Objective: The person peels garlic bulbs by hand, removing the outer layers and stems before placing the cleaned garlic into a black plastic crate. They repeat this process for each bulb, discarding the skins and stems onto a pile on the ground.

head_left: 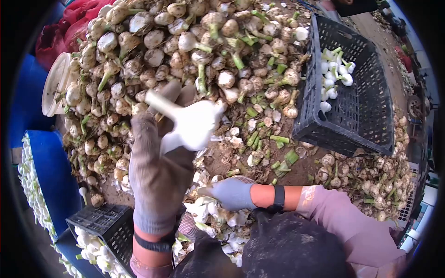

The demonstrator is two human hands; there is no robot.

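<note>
Garlic heap (155, 55), black crate (343, 138), trimmings (291, 156) beyond hands (160, 169).

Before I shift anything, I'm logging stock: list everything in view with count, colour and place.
Held garlic bulb: one, white, centre
Main garlic heap: many, mostly brownish, top centre
Second heap: many, brownish, lower right
Large crate: one, black, upper right
Small crate: one, black, lower left
Clean bulbs: many, white, both crates, left edge
Sacks: number unclear, red, upper left
Tub: one, whitish, upper left
Blue plastic pieces: at least two, left
Cut stems: many, green, right of centre
Peelings: many, whitish, bottom centre
Distant objects: several, blurred, far right
Wristbands: two, black, lower centre
Sleeves: two, pink, lower half
Legs: two, dark clothing, bottom
Left hand: one, brownish glove, holding bulb
Right hand: one, grey glove, below centre
</note>
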